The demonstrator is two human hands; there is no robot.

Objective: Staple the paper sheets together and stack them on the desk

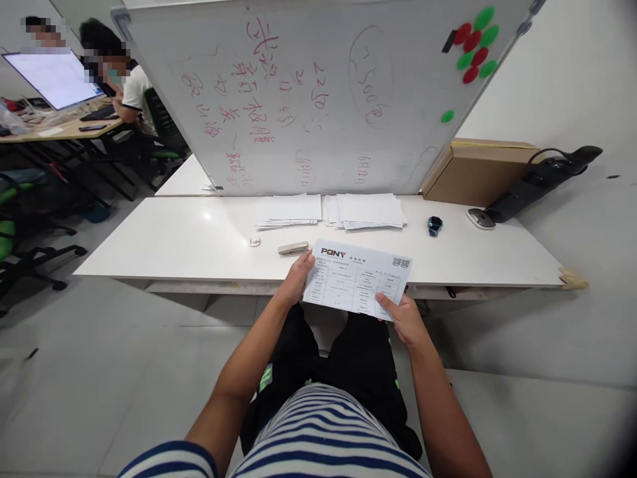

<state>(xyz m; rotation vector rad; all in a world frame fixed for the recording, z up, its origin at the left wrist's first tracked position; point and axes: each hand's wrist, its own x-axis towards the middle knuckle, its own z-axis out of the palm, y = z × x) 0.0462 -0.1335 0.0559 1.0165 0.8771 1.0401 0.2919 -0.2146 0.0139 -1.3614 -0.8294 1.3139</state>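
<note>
A white printed form (343, 282) headed "PONY", with a table of text and codes at its top right, is held up over the desk's front edge. At its left edge my left hand (298, 277) grips it. My right hand (402, 312) pinches the lower right corner, thumb on top. Whether it is one sheet or several I cannot tell. A beige stapler (293, 248) lies just beyond my left hand. Behind the form are two stacks of paper, a left stack (291, 210) and a right stack (368, 211), against the whiteboard's foot.
The white desk (164, 245) carries a small white object (254, 242), a dark blue watch (434, 226), a computer mouse (480, 218), a cardboard box (478, 169) and a black bottle-like object (542, 179). A whiteboard (318, 146) with magnets rises behind. Another person (137, 89) sits at the far left.
</note>
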